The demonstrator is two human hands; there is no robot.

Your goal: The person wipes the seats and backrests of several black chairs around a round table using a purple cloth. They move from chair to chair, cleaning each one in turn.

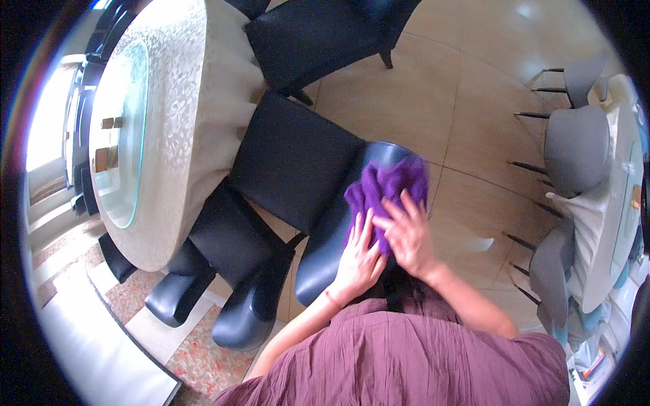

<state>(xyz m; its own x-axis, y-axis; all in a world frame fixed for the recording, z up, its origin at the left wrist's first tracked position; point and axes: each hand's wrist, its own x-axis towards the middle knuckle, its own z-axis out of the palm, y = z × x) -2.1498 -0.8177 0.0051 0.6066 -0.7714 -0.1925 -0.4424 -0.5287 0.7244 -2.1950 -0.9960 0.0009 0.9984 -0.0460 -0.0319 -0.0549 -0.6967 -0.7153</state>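
Note:
A bunched purple cloth (388, 180) lies over the top of the backrest (325, 261) of a black upholstered chair, just in front of me. My left hand (359, 259) rests on the cloth's lower part with its fingers stretched out flat. Slightly blurred, my right hand (409, 238) is at the cloth's right side, fingers spread; whether it presses on the fabric or hovers just over it I cannot tell. The chair's black seat (299, 160) reaches from the backrest towards the table at the left. The cloth hides part of the backrest's upper edge.
At the left is a table with a pale patterned tablecloth (221, 106) and a glass turntable (134, 147). More black chairs stand around it, one ahead (325, 40) and one at lower left (249, 314). Grey chairs (576, 149) and another covered table (589, 264) are at right, on a tiled floor (477, 213).

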